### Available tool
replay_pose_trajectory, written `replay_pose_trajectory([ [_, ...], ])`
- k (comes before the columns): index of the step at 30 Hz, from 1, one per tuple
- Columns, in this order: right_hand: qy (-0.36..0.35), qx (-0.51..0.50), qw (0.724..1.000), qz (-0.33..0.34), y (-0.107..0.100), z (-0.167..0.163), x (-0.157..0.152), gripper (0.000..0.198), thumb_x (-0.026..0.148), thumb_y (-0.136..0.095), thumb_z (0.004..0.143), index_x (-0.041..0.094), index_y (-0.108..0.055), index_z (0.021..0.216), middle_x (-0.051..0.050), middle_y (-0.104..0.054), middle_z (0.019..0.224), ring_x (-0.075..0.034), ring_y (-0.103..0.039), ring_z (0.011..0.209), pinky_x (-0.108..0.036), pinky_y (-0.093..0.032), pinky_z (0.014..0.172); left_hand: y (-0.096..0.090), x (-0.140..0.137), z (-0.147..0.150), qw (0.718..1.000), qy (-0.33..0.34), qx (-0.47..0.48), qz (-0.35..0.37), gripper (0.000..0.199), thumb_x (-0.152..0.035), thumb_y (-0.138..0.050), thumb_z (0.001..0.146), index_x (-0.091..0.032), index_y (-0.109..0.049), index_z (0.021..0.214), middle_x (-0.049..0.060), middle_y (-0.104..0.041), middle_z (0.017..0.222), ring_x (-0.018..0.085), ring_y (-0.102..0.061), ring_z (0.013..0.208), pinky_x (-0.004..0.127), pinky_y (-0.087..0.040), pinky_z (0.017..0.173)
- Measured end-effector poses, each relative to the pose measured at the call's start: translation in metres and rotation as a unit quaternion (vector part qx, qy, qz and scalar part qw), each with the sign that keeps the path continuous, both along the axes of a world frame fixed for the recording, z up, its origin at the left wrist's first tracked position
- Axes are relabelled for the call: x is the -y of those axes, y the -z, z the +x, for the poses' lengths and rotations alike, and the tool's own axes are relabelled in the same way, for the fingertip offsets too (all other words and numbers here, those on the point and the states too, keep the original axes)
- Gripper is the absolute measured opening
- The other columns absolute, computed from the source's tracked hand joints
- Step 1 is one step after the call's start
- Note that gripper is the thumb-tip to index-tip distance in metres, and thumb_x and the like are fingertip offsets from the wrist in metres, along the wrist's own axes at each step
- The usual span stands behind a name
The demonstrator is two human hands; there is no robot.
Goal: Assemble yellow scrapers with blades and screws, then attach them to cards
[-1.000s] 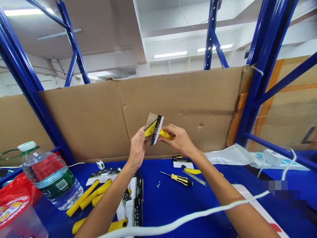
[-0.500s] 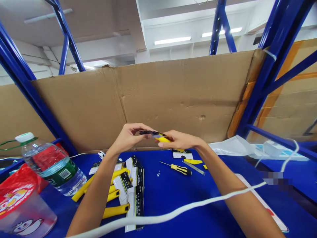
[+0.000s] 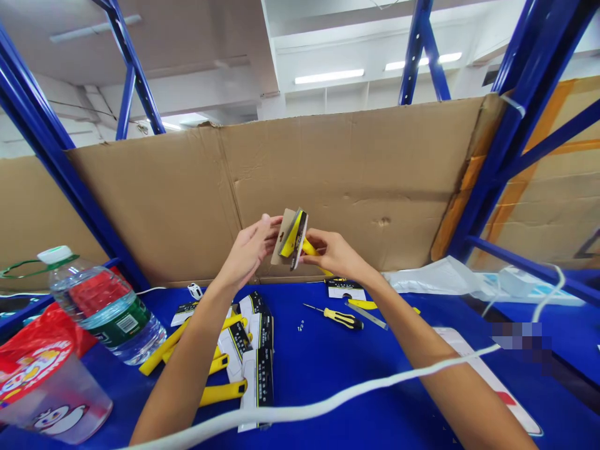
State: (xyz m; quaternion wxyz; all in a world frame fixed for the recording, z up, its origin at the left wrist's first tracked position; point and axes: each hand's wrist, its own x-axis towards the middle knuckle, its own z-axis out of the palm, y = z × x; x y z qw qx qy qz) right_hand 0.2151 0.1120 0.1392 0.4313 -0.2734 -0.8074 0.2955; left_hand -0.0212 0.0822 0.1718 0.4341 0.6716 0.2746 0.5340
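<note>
My right hand (image 3: pixel 330 251) is closed round the yellow handle of a scraper (image 3: pixel 310 249), raised in front of the cardboard wall. A folded card sleeve (image 3: pixel 284 240), brown inside and dark printed outside, wraps the scraper's head. My left hand (image 3: pixel 250 253) is open beside the card, fingers stretched out; its fingertips reach the card's left edge, and whether they touch is unclear. Below to the left, several yellow-handled scrapers (image 3: pixel 224 392) in black and white cards (image 3: pixel 265 378) lie in a pile. A yellow and black screwdriver (image 3: pixel 342 319) rests on the blue table.
A water bottle (image 3: pixel 110 312) and a plastic cup (image 3: pixel 54 400) stand at left. A white cable (image 3: pixel 356 394) crosses the foreground. Tiny loose parts (image 3: pixel 300 325) lie left of the screwdriver; a metal strip (image 3: pixel 372 317) and a card (image 3: pixel 345 289) lie beyond it. Cardboard (image 3: pixel 347 187) closes off the back.
The scraper and its card have turned from nearly flat to upright, showing the brown inner side. My left hand has let go of the card and its fingers have straightened.
</note>
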Motion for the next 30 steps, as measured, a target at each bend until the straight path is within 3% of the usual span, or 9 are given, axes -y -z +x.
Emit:
replay_pose_trajectory([
  [3,0.024,0.057,0.998,0.01,-0.003,0.004,0.004,0.03,0.032,-0.089,0.081,0.021,-0.07,0.102,0.001,-0.07,0.09,-0.018,-0.059,0.082,-0.035,-0.046,0.08,-0.002,0.004,0.0,0.999,-0.017,-0.027,0.031,0.07,-0.072,-0.076,0.096,-0.013,-0.078,0.134,0.02,-0.083,0.129,0.03,-0.081,0.117,0.042,-0.064,0.102],
  [5,0.026,0.101,0.995,0.006,-0.004,0.005,0.007,0.033,0.032,-0.093,0.077,0.021,-0.069,0.097,0.005,-0.064,0.081,-0.015,-0.05,0.074,-0.033,-0.039,0.074,-0.002,0.003,-0.001,0.994,-0.038,-0.089,0.052,0.067,-0.055,-0.095,0.083,-0.015,-0.078,0.134,0.017,-0.084,0.129,0.029,-0.08,0.117,0.042,-0.063,0.105],
  [8,0.008,0.164,0.986,-0.027,-0.003,0.006,0.012,0.042,0.042,-0.096,0.076,0.022,-0.06,0.081,0.007,-0.055,0.07,-0.013,-0.044,0.067,-0.032,-0.033,0.067,0.004,-0.005,-0.005,0.983,-0.076,-0.161,0.049,0.057,-0.04,-0.098,0.078,-0.015,-0.08,0.126,0.014,-0.086,0.118,0.027,-0.082,0.104,0.042,-0.065,0.098],
  [11,-0.041,0.217,0.971,-0.095,0.003,0.01,0.017,0.048,0.061,-0.089,0.083,0.022,-0.062,0.084,0.004,-0.064,0.069,-0.015,-0.055,0.066,-0.03,-0.04,0.063,0.015,-0.019,-0.008,0.982,-0.059,-0.178,0.021,0.045,-0.037,-0.095,0.078,-0.014,-0.084,0.115,0.013,-0.086,0.106,0.024,-0.08,0.092,0.038,-0.065,0.089],
  [15,-0.073,0.257,0.946,-0.184,0.022,0.03,0.027,0.055,0.074,-0.071,0.094,0.02,-0.071,0.107,-0.007,-0.084,0.099,-0.019,-0.075,0.08,-0.03,-0.056,0.067,0.03,-0.036,-0.011,0.98,0.01,-0.198,-0.031,0.047,-0.034,-0.097,0.075,-0.016,-0.087,0.117,0.012,-0.087,0.104,0.023,-0.079,0.093,0.038,-0.063,0.09],
  [19,0.023,0.295,0.934,-0.203,0.052,0.073,0.044,0.045,0.062,-0.067,0.101,0.019,-0.069,0.113,-0.012,-0.086,0.105,-0.024,-0.081,0.087,-0.032,-0.061,0.071,0.039,-0.04,-0.009,0.949,0.126,-0.287,-0.042,0.043,-0.037,-0.092,0.084,-0.022,-0.089,0.125,0.013,-0.088,0.117,0.024,-0.08,0.097,0.037,-0.062,0.09],
  [21,0.105,0.322,0.923,-0.183,0.068,0.098,0.056,0.035,0.052,-0.07,0.101,0.018,-0.07,0.109,-0.014,-0.085,0.099,-0.027,-0.081,0.086,-0.034,-0.059,0.073,0.042,-0.036,-0.003,0.92,0.194,-0.339,-0.038,0.04,-0.039,-0.089,0.089,-0.026,-0.089,0.127,0.012,-0.087,0.121,0.025,-0.081,0.099,0.035,-0.062,0.088],
  [25,0.232,0.363,0.893,-0.133,0.098,0.139,0.091,0.027,0.043,-0.067,0.105,0.018,-0.071,0.115,-0.016,-0.083,0.115,-0.03,-0.079,0.104,-0.038,-0.059,0.09,0.046,-0.015,0.025,0.864,0.309,-0.398,-0.002,0.029,-0.035,-0.083,0.093,-0.028,-0.092,0.12,0.01,-0.088,0.122,0.027,-0.083,0.11,0.035,-0.063,0.097],
  [30,0.313,0.429,0.844,-0.079,0.123,0.154,0.126,0.025,0.037,-0.068,0.106,0.018,-0.075,0.121,-0.018,-0.077,0.127,-0.033,-0.074,0.121,-0.041,-0.056,0.102,0.041,0.017,0.069,0.877,0.319,-0.354,0.067,0.025,-0.034,-0.076,0.096,-0.033,-0.092,0.115,0.007,-0.088,0.117,0.03,-0.084,0.111,0.044,-0.064,0.101],
])
